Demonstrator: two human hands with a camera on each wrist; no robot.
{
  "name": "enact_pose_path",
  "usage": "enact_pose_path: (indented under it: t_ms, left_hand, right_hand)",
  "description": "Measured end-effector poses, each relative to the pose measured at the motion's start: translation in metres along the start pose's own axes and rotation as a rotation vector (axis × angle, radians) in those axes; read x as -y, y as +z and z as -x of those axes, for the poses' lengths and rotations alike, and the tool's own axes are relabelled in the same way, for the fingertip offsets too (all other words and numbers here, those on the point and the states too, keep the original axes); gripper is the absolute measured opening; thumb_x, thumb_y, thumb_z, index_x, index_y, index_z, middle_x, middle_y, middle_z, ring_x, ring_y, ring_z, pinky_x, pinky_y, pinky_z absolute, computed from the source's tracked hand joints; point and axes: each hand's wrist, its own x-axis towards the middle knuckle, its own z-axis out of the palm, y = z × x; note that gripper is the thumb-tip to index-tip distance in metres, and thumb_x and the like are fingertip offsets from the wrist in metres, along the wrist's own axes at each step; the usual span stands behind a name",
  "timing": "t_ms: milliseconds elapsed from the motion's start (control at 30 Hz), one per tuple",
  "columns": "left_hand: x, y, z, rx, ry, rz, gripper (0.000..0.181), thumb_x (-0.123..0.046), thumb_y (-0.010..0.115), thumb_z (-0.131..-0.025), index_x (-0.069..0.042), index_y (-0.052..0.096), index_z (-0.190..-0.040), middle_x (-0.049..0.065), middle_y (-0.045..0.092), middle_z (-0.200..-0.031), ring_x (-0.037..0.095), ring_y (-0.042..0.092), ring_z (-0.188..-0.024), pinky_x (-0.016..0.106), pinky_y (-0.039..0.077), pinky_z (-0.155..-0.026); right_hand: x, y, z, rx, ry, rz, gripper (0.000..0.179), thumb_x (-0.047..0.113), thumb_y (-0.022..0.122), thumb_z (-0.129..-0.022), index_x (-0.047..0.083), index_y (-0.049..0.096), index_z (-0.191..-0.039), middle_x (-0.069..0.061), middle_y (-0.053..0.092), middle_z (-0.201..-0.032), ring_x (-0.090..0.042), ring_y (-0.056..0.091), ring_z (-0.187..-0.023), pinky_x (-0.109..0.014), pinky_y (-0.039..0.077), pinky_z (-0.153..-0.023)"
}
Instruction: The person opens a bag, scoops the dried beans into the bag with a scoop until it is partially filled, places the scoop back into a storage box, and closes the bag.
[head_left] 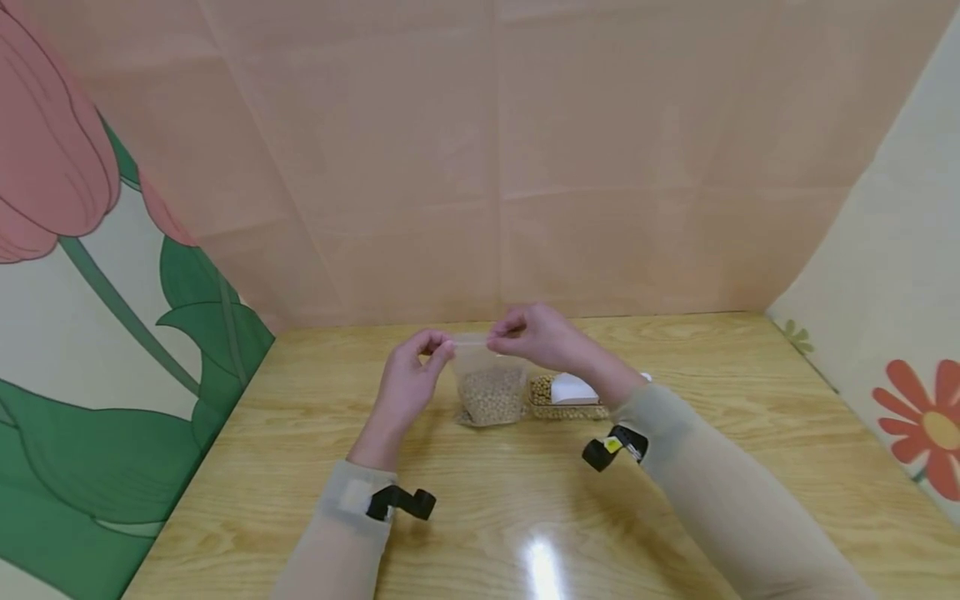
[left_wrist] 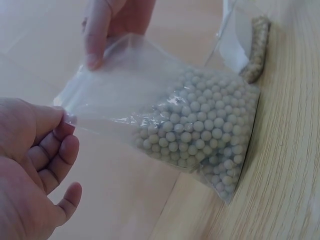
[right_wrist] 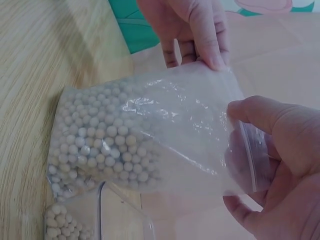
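Note:
A clear zip bag [head_left: 491,392], about half filled with small pale round beads [left_wrist: 210,115], stands upright on the wooden table. My left hand [head_left: 411,367] pinches its top left corner between thumb and forefinger, the other fingers loosely bent. At the opposite top corner my right hand [head_left: 542,337] pinches the bag, thumb on the near side and fingers behind the plastic in the right wrist view. The zip strip [right_wrist: 247,155] runs along the top edge between both hands.
Just right of the bag sits a clear plastic box [head_left: 570,410] with similar beads and a white scoop-like piece [head_left: 573,389], partly behind my right wrist. A pink backdrop [head_left: 495,167] rises at the table's [head_left: 480,517] far edge, with flower-printed panels at both sides.

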Motion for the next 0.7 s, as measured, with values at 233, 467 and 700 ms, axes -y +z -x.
enact_pose_path:
  t_ms: [233,467,700]
  left_hand:
    - [0.001,-0.001,0.000,-0.005,0.014,-0.011,0.013,-0.021,0.069,-0.112,-0.010,0.075,-0.111,0.005,0.073,-0.103,0.024,0.064,-0.100,0.041,0.050,-0.083]
    - [0.003,-0.001,0.000,-0.001,0.008,-0.005,0.015,-0.020,0.068,-0.112,-0.008,0.075,-0.111,0.005,0.072,-0.103,0.024,0.064,-0.100,0.042,0.050,-0.083]
    - [0.004,-0.002,0.000,-0.001,0.013,0.000,0.015,-0.020,0.068,-0.112,-0.007,0.075,-0.111,0.006,0.072,-0.104,0.025,0.064,-0.101,0.042,0.050,-0.085]
  right_hand:
    - [-0.005,-0.005,0.006,-0.021,0.017,-0.010,0.017,0.024,0.080,-0.105,0.010,0.085,-0.113,-0.002,0.077,-0.110,-0.021,0.074,-0.105,-0.044,0.061,-0.094]
    - [-0.009,-0.009,0.010,-0.025,0.034,-0.016,0.017,0.025,0.080,-0.105,0.011,0.084,-0.113,-0.003,0.078,-0.112,-0.022,0.074,-0.106,-0.045,0.061,-0.094]
    - [-0.017,-0.013,0.015,-0.052,0.015,-0.001,0.013,0.022,0.081,-0.104,0.011,0.085,-0.110,-0.003,0.076,-0.109,-0.022,0.069,-0.102,-0.041,0.057,-0.087]
